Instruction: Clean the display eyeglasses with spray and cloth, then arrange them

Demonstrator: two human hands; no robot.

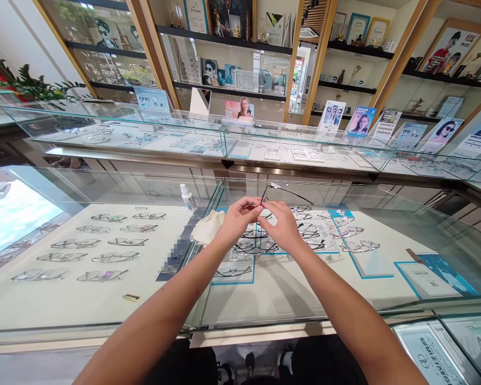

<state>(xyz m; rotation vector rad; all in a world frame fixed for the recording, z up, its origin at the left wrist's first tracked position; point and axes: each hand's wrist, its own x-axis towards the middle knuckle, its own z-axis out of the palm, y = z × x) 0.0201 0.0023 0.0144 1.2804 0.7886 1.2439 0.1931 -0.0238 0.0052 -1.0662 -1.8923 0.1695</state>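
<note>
Both my hands meet above the glass showcase, pinching a pair of dark-framed glasses (291, 192) whose thin temple reaches up and to the right. My left hand (240, 216) has its fingers closed at the frame's left part. On the other side, my right hand (279, 222) grips it with thumb and fingers close to the left fingertips. Most of the frame is hidden behind the fingers. A cream cloth (208, 227) lies on the glass just left of my left hand, and a small white spray bottle (188, 197) stands behind it.
Under the glass top (144, 321) lie rows of glasses (118, 257) at left and more under my hands. A gold clip (131, 297) is near the front left. Beyond runs a second glass showcase (224, 141) with upright cards, then wall shelves (228, 38).
</note>
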